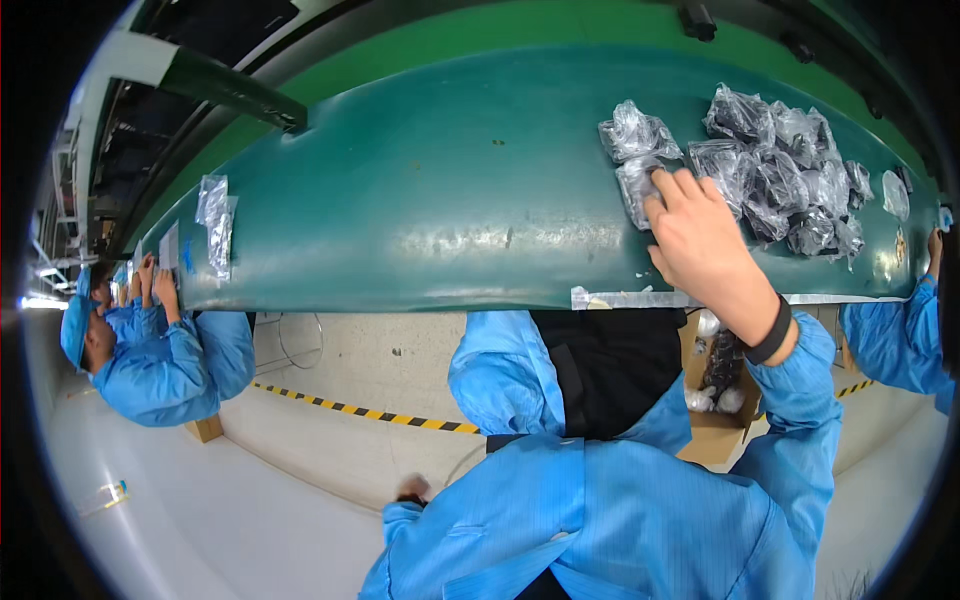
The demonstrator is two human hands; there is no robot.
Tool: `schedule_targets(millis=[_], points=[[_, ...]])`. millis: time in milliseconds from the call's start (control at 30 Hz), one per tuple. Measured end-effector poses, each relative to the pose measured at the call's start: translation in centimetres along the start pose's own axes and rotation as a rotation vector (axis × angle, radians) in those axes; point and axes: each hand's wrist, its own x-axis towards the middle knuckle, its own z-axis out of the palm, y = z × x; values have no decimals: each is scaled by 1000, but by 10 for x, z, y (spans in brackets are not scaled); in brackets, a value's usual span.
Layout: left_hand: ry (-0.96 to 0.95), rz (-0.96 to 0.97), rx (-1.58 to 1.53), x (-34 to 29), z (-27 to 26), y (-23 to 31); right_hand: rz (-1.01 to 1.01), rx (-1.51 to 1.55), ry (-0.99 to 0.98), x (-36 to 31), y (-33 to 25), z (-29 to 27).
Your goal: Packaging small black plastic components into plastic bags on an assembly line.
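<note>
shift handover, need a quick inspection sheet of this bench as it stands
surface: green belt, glossy, taped front edge
job's things: pile of clear bags with dark parts, far right of the belt
clutter: two bags far left; cardboard box below the belt
grippers: right hand flat on a bag at the pile's edge; left hand low, mostly hidden by its sleeve
cables: nothing seen
surroundings: co-workers in blue coats on both sides; striped floor tape

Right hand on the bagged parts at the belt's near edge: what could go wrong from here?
The right hand presses one clear bag close to the green belt's near edge; it could slide off. The heap of bags beside it could snag and scatter. The left hand hangs low, too far to help.
</note>
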Motion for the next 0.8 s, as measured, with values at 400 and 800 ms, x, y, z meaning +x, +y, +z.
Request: schedule_targets(millis=[400, 800], points=[[924, 706, -1125, 83, -501, 119, 410, 1546, -21, 5, 42, -26], [1011, 951, -787, 175, -676, 236, 424, 1931, -65, 59, 49, -44]])
